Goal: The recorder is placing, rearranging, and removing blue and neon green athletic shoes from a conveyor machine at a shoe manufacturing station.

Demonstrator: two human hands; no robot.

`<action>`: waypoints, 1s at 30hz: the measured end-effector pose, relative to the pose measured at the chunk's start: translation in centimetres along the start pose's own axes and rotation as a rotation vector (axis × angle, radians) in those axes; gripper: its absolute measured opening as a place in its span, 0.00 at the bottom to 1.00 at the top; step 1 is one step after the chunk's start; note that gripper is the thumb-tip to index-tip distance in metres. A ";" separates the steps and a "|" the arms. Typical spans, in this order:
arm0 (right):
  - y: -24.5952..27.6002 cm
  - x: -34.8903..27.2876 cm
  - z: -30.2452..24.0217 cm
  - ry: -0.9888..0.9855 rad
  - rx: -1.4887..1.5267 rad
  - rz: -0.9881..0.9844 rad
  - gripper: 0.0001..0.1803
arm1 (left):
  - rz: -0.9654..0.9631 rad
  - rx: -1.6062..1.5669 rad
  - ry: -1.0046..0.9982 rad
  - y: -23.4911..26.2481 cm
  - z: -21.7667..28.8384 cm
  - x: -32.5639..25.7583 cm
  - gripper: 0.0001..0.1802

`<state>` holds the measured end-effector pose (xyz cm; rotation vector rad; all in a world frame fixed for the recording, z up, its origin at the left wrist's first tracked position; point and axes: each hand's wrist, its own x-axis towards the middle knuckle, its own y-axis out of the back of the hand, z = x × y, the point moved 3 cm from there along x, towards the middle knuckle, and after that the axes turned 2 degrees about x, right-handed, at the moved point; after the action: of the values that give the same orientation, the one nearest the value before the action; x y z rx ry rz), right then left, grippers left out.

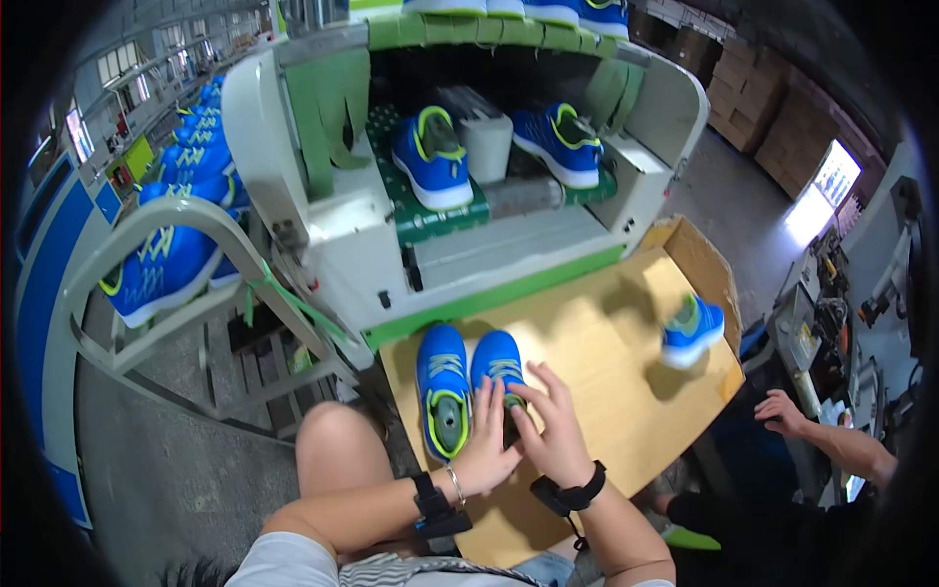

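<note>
Two blue sneakers with lime-green collars stand side by side on a tan board, toes pointing away from me. Nothing covers the left sneaker point(445, 386). Both my hands are at the heel opening of the right sneaker point(498, 358), hiding much of its rear. My left hand point(486, 448) rests along its collar with fingers stretched out. On the other side, my right hand point(558, 430) has its fingers spread, the tips at or just over the collar. Whether either hand presses on the shoe is hard to see.
Ahead, a conveyor machine point(337, 254) with green strips carries two sneakers point(435, 161). Another sneaker point(693, 331) sits at the right of the board point(587, 333). A metal-framed rack point(147, 220) holds several sneakers at left. At right is another person's hand point(781, 413).
</note>
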<state>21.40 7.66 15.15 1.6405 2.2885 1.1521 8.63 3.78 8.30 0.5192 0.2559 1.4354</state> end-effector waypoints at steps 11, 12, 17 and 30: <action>0.4 3.5 2.7 -0.012 -0.152 -0.063 0.27 | 0.127 0.054 -0.023 -2.0 -1.5 -0.5 0.61; 0.6 5.1 4.4 -0.028 -0.194 -0.054 0.28 | 0.111 0.030 -0.009 -1.8 -1.2 -0.4 0.61; 5.0 13.7 16.1 -0.141 -0.699 0.034 0.36 | 0.120 0.034 -0.051 -2.2 -1.2 -0.5 0.60; 11.2 3.5 28.9 -0.599 -0.090 1.082 0.52 | 0.100 0.044 0.032 -1.9 -0.6 -0.7 0.59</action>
<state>42.50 27.00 2.83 2.7585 0.9213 0.6377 9.89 3.08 6.75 0.5519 0.2914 1.5387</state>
